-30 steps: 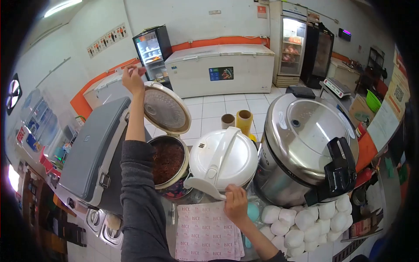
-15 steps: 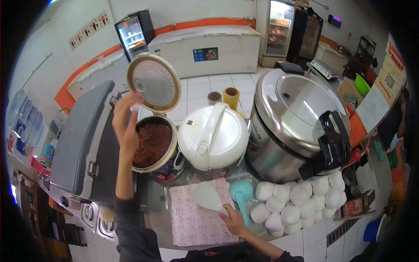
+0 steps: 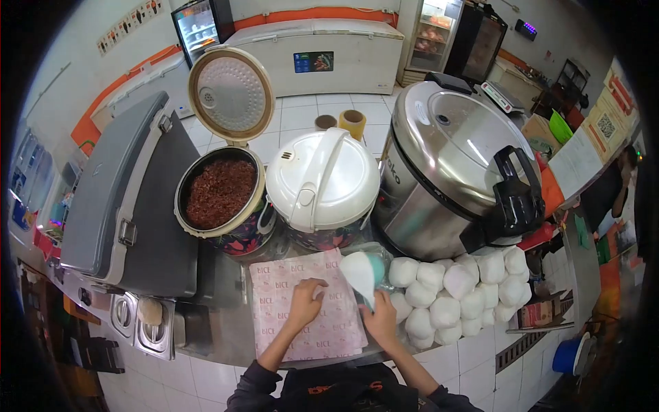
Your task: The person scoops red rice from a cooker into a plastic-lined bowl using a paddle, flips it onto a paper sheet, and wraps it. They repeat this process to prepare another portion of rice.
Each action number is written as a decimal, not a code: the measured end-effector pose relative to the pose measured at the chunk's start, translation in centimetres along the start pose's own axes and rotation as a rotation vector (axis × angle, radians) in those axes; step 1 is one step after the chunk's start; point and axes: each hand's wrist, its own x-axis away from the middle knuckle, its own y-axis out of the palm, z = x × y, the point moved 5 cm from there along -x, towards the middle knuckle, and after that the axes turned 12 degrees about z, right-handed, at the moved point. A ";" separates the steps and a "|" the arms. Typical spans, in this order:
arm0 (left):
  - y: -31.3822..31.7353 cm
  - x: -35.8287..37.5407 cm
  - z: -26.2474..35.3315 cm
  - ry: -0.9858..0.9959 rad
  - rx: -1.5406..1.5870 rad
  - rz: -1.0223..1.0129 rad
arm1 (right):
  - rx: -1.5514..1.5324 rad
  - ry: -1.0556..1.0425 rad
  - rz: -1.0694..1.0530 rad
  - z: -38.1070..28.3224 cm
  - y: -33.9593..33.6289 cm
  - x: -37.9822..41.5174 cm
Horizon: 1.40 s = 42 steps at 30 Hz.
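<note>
My right hand [image 3: 381,321] is closed around the handle of a white rice paddle [image 3: 358,273], whose blade points up and away from me. Behind the paddle, a teal scoop [image 3: 377,266] is partly hidden. My left hand [image 3: 307,302] rests over a stack of pink printed wrapping paper [image 3: 280,329], its fingers loosely bent and thumb apart, with nothing seen in them. Beyond the paper, to the left, stands a floral rice cooker [image 3: 237,240] with its lid [image 3: 233,93] raised; dark reddish-brown rice [image 3: 220,194] fills the pot.
A shut white-lidded rice cooker [image 3: 326,172] and a large steel rice cooker [image 3: 439,192] stand further right. White wrapped bundles [image 3: 458,281] are piled near my right hand. A grey insulated box [image 3: 117,199] occupies the left, near steel containers [image 3: 154,333]. Two tape rolls [image 3: 352,123] lie behind.
My left hand has come down from beside the raised cooker lid to the paper stack. My right hand has shifted right with the paddle, now upright over the scoop. The view has moved slightly.
</note>
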 end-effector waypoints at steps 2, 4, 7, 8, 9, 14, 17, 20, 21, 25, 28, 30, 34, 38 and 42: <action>2.4 0.4 -0.1 0.026 -0.088 -0.078 | 0.134 0.116 -0.150 0.0 0.8 0.7; 4.3 1.0 -0.8 0.044 -0.125 -0.125 | 0.198 0.229 -0.273 1.0 2.4 1.9; 5.2 1.2 -2.0 0.037 -0.097 -0.112 | 0.175 0.188 -0.202 1.3 2.1 1.6; 5.2 1.1 -2.3 0.022 -0.086 -0.095 | 0.135 0.195 -0.161 1.1 1.5 1.2; 5.4 0.9 -2.6 0.010 -0.071 -0.085 | 0.112 0.193 -0.103 0.9 0.9 1.2; 7.3 -0.8 0.7 0.332 0.012 -0.102 | -0.097 0.120 -0.078 -2.1 -4.0 -0.3; 9.2 -2.4 2.4 0.365 -0.026 -0.183 | -0.273 0.125 -0.035 -2.8 -5.1 -0.2; 10.6 -3.2 4.1 0.332 -0.157 -0.280 | -0.327 0.205 -0.070 -2.5 -4.3 0.9; 11.2 -3.5 4.7 0.311 -0.224 -0.322 | -0.352 0.247 -0.088 -2.2 -3.4 1.6; 13.4 -4.8 7.2 0.164 -0.477 -0.427 | -0.521 0.307 -0.041 -2.1 -3.4 2.4; 14.1 -5.1 6.4 0.409 -0.645 -0.396 | -0.507 0.307 -0.050 -1.8 -2.7 2.8; 14.2 -6.0 4.9 0.483 -0.528 -0.463 | -0.544 0.298 0.007 -1.6 -2.9 2.7; 13.1 -6.4 4.3 0.470 -0.355 -0.386 | -0.625 0.315 0.133 -1.4 -7.2 2.0; 11.3 -6.8 4.6 0.474 -0.318 -0.382 | -0.596 0.382 0.192 0.0 -7.8 2.1; 9.2 -7.5 3.7 0.456 -0.260 -0.414 | -0.528 0.396 0.197 0.8 -8.7 1.8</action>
